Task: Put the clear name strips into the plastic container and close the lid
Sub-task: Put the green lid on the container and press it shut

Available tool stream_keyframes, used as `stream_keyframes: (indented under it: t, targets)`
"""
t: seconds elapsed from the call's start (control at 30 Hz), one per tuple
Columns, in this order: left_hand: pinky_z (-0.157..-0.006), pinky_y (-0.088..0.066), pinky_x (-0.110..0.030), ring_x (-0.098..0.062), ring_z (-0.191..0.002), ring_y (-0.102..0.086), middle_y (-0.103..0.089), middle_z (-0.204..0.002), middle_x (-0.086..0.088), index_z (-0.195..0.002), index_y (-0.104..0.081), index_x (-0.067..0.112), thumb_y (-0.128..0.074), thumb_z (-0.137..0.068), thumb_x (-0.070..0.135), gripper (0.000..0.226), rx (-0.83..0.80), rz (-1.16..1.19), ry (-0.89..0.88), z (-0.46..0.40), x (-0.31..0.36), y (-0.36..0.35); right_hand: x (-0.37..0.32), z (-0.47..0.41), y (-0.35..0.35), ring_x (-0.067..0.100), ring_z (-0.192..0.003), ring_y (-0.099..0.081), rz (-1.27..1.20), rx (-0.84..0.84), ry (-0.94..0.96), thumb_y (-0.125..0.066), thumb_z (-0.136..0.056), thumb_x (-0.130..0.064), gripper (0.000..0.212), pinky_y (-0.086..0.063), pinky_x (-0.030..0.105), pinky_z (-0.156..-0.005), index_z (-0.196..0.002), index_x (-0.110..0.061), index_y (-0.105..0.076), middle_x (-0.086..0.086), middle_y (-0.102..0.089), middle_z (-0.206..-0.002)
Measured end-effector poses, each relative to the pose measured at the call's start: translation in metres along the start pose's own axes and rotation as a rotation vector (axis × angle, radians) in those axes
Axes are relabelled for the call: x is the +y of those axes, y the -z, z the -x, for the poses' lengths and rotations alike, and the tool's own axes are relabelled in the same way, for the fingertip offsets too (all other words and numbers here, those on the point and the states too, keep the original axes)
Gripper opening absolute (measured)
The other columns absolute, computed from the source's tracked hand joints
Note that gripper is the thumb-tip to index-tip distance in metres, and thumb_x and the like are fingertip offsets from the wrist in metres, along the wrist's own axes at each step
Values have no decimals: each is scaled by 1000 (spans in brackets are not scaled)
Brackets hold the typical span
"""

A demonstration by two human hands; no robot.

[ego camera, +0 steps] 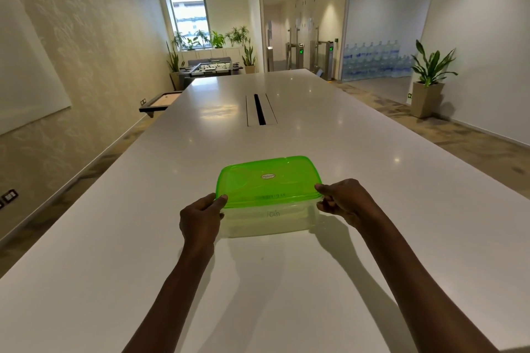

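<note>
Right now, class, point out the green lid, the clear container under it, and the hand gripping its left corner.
green lid point(268, 180): head view, middle of its top face.
clear container point(269, 222): head view, its near wall.
left hand point(200, 216): head view, back of the hand.

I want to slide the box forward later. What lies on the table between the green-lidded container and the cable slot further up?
Nothing: in the head view the white table is bare between the container and the cable slot.
</note>
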State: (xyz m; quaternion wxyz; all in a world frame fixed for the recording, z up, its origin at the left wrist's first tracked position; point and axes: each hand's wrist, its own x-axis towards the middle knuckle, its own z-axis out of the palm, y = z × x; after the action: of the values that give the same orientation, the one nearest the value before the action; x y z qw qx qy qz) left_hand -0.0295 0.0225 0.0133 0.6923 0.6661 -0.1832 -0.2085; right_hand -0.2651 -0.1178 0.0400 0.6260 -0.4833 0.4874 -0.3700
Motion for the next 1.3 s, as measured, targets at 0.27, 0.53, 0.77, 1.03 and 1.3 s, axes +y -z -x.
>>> stream_keyframes:
  t: [0.27,0.53,0.77,1.03,1.3]
  targets:
    - [-65,-54,-24,-11,-62,-64,-73,-94,-12,-108,-71,3,-84,-69,15,42,-1,28,34,-2,0,0,-1,-4,0,26,-51,-50,34,55,6,-69,-84,6,23,-56,25,-42,-70,3,-50,13,-47,-63]
    - [-54,-56,-17,-16,-69,-66,-71,-82,-11,-103,-71,1,-80,-71,5,33,-8,173,160,-6,1,2,3,-4,5,25,-53,-54,16,5,26,-71,-83,3,17,-61,29,-57,-86,17,-61,12,-50,-60]
    - [-71,-54,-28,-16,-71,-64,-67,-78,-12,-87,-66,-1,-72,-78,-3,11,-64,314,375,-7,6,7,7,-6,5,24,-54,-54,-9,-4,34,-71,-83,3,27,-61,30,-63,-95,24,-60,11,-50,-59]
    - [-65,-57,-29,-17,-69,-62,-64,-78,-12,-76,-63,2,-73,-76,-1,9,-118,276,428,-16,6,10,5,-8,6,23,-53,-53,-100,-13,-26,-71,-80,7,18,-60,27,-55,-69,6,-56,11,-50,-58]
    - [-66,-46,-28,-24,-83,-55,-59,-86,-11,-74,-62,9,-71,-73,7,9,-156,-84,268,-26,19,3,-1,-26,8,25,-63,-54,50,-63,-57,-75,-81,-11,45,-52,27,-51,-113,15,-56,25,-56,-94]
